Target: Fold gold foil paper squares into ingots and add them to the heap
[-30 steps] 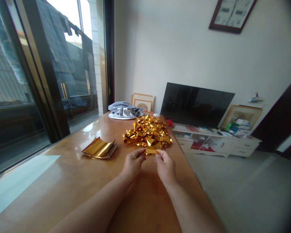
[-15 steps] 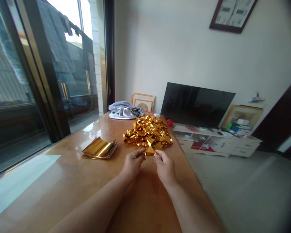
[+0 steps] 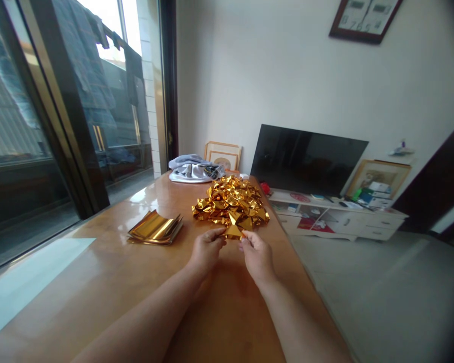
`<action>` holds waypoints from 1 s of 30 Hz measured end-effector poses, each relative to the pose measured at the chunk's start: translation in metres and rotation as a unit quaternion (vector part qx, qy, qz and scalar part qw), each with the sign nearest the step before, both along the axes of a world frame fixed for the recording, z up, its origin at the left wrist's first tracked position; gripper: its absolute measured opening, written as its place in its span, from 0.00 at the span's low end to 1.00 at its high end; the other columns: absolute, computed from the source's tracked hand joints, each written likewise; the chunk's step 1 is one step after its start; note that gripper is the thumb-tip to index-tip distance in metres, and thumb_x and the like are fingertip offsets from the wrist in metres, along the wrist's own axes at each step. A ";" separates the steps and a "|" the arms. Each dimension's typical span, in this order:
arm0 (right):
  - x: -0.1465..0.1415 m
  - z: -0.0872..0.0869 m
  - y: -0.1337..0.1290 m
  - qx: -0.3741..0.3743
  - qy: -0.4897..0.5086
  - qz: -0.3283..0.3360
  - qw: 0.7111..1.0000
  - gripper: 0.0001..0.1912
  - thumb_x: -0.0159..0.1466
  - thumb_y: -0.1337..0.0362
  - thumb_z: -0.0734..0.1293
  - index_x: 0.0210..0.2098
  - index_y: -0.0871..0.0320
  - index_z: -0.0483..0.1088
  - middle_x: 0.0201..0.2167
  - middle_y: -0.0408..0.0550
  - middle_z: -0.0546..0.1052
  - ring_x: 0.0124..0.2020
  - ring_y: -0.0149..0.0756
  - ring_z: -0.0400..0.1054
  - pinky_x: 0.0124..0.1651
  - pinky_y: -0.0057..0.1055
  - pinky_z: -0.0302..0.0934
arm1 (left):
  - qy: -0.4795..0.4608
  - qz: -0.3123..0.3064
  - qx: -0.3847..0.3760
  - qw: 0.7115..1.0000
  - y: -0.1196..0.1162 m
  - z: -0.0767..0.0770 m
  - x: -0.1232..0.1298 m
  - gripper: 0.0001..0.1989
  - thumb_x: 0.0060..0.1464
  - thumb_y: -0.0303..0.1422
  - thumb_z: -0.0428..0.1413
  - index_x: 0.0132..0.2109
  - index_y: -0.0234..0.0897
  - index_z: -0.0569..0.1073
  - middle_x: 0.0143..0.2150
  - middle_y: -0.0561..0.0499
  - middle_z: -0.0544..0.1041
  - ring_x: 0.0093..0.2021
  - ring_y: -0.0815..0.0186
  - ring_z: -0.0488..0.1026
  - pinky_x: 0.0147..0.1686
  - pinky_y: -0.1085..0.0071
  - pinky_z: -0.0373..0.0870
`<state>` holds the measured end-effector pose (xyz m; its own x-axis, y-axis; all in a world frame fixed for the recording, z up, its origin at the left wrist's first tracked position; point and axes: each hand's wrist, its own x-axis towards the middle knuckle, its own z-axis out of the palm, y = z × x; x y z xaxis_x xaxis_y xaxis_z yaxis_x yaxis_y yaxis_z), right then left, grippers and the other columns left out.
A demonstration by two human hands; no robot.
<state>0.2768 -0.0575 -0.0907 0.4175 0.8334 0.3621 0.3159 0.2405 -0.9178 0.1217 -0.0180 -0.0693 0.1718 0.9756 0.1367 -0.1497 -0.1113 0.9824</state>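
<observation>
Between my two hands is a small folded piece of shiny gold paper [image 3: 233,232]. My left hand [image 3: 208,250] pinches its left end between thumb and fingers, and my right hand [image 3: 258,254] pinches the right end. Just beyond it rises a large heap of folded gold paper pieces [image 3: 236,197]; the held piece overlaps the heap's near edge in view. A stack of flat gold sheets [image 3: 155,228], slightly curled, lies on the wooden table [image 3: 136,292] to the left of my left hand.
Folded grey clothing [image 3: 192,171] lies at the table's far end, near framed pictures [image 3: 223,154]. A pale sheet [image 3: 38,282] covers part of the left edge. Right of the table, a television [image 3: 308,160] stands on a white cabinet [image 3: 344,222].
The view has tilted slightly, so most things sit a little higher. Both hands keep hold of the folded gold piece, with only a slight shift of the fingers.
</observation>
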 end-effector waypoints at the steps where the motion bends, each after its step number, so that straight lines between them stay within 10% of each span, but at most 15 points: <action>1: 0.000 0.000 0.000 -0.003 -0.007 0.001 1.000 0.22 0.63 0.55 0.65 0.51 0.59 0.75 0.37 0.51 0.82 0.34 0.41 0.76 0.38 0.36 0.71 | 0.001 0.003 -0.001 1.000 0.000 0.000 0.000 0.20 0.48 0.32 0.61 0.50 0.31 0.80 0.31 0.48 0.79 0.30 0.67 0.70 0.32 0.72 0.66; 30: -0.003 0.007 -0.010 -0.005 -0.066 0.006 0.998 0.13 0.63 0.57 0.65 0.43 0.55 0.77 0.33 0.47 0.82 0.34 0.40 0.76 0.39 0.33 0.69 | 0.082 0.004 0.025 0.996 0.002 -0.003 -0.003 0.13 0.45 0.29 0.57 0.38 0.33 0.83 0.26 0.50 0.77 0.27 0.68 0.68 0.28 0.72 0.62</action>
<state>0.2738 -0.0671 -0.0833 0.3567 0.8422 0.4043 0.4316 0.2353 -0.8709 0.1187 -0.0156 -0.0723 0.1878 0.9697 0.1563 0.0133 -0.1616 0.9868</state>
